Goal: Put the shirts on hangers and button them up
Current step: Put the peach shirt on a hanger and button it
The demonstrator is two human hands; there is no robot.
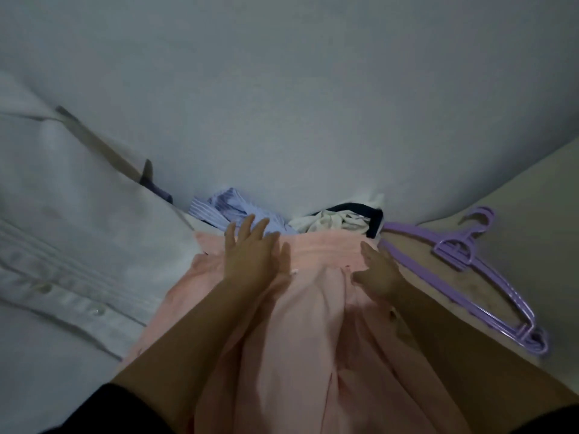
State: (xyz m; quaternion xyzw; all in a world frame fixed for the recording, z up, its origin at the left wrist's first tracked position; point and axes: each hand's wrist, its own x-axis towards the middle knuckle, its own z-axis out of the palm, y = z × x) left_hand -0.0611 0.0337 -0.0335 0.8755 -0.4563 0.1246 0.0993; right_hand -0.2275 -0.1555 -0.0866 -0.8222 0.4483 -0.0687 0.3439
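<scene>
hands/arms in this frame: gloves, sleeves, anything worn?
No gloves: the left hand and right hand are bare, and both forearms are uncovered. A dark, apparently black sleeve shows near the bottom edge on the left arm. No rings, watch or bands are visible, though the image is dim and blurry.

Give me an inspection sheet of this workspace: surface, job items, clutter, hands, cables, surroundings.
Surface: pale bed sheet, dim light, picture blurred.
Job items: pink shirt spread in front of the person; white shirt lying at the left, its button row showing; purple hangers stacked at the right, off the shirts.
Clutter: blue striped shirt and a crumpled cream and dark garment heaped beyond the pink shirt.
Hands: left hand flat on the pink shirt, fingers spread; right hand on the pink shirt near its right edge, fingers relaxed.
Cables: nothing seen.
Surroundings: beige surface at the right under the hangers; nothing more seen.
</scene>
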